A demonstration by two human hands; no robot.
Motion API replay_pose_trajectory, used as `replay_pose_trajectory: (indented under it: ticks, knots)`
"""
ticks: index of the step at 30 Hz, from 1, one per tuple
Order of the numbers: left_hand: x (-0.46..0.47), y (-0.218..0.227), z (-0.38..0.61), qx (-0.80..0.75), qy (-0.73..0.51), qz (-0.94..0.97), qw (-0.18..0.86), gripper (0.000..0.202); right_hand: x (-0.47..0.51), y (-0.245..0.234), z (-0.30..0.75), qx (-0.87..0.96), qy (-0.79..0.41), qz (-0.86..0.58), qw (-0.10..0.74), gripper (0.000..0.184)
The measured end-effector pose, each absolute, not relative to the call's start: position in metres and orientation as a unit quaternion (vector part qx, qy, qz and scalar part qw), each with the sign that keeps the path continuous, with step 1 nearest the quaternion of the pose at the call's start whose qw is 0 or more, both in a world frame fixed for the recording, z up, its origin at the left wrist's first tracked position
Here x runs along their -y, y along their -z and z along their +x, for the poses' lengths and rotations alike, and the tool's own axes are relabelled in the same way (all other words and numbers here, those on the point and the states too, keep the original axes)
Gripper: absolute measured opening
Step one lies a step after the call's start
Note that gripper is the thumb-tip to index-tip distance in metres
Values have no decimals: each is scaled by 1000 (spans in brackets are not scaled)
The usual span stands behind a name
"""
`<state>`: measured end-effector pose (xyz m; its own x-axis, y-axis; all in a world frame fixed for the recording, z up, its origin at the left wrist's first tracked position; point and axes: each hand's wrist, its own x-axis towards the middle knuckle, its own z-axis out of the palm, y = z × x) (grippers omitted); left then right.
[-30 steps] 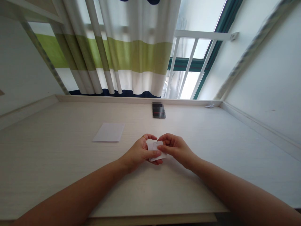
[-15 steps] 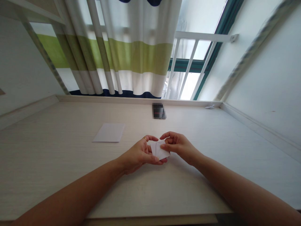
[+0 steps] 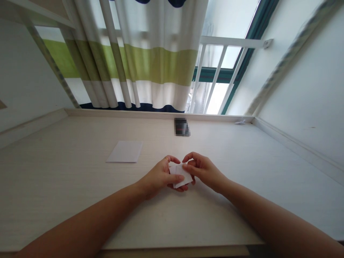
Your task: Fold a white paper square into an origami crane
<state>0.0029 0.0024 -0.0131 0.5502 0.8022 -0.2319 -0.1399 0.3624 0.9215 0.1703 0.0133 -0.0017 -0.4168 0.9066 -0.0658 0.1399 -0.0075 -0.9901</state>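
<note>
Both hands closed on one piece. Left hand (image 3: 159,176) has its thumb flat across the top of the folded white paper (image 3: 187,177), fingers underneath, index arched along the far side. Right hand (image 3: 201,169) pinches the far right part, thumb on top; its index tip is near the left index, small gap between them. Right-hand fingers under the paper are mostly hidden.

Vs half a second ago: paper sits a bit closer to the body and slightly left. Left thumb reaches further over its face; then it was down at the near edge. Some right fingertips now show below the paper's right edge. Flat white sheet (image 3: 125,151) hasn't changed place.

Orientation: face up toward the camera, near edge climbing to the right, one corner pointing right and toward the body. Layer edge on the left part runs roughly away from the body. Outline about as wide as deep and partly covered, so can't call a long axis.

Location: paper is in both hands over the near-middle of the table (image 3: 80,186), right of the flat sheet, nearer the body than the blurred dark item (image 3: 181,127).
</note>
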Motion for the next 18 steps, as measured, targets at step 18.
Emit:
replay_pose_trajectory:
  ticks: [18]
  knots:
    - [-5, 13, 2, -353, -339, 458, 742, 53, -15, 2, 176, 575, -668, -348, 320, 31]
